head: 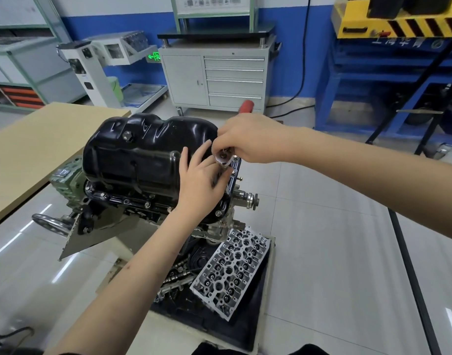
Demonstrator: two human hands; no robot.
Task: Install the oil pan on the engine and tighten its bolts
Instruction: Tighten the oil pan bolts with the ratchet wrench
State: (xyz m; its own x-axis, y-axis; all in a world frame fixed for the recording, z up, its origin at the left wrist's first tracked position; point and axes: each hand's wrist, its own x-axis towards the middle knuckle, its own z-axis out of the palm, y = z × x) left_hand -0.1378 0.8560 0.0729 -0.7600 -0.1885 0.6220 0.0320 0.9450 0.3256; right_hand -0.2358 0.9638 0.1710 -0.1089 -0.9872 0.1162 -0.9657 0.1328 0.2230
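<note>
The black oil pan (pixel 143 152) sits on top of the inverted engine (pixel 132 201), which is mounted on a stand. Several bolts (pixel 147 204) show along the pan's near flange. My right hand (pixel 248 139) grips a ratchet wrench (pixel 223 157) with a red handle (pixel 246 106), its head at the flange's right end. My left hand (pixel 201 180) is just below the head, its fingers curled round the socket under the ratchet. The bolt under the socket is hidden.
A cylinder head (pixel 232 272) and loose valve parts lie in a black tray (pixel 255 319) on the stand's base below the engine. A wooden tabletop (pixel 35 149) is on the left. A grey drawer cabinet (pixel 219 78) and blue frame (pixel 373 73) stand behind.
</note>
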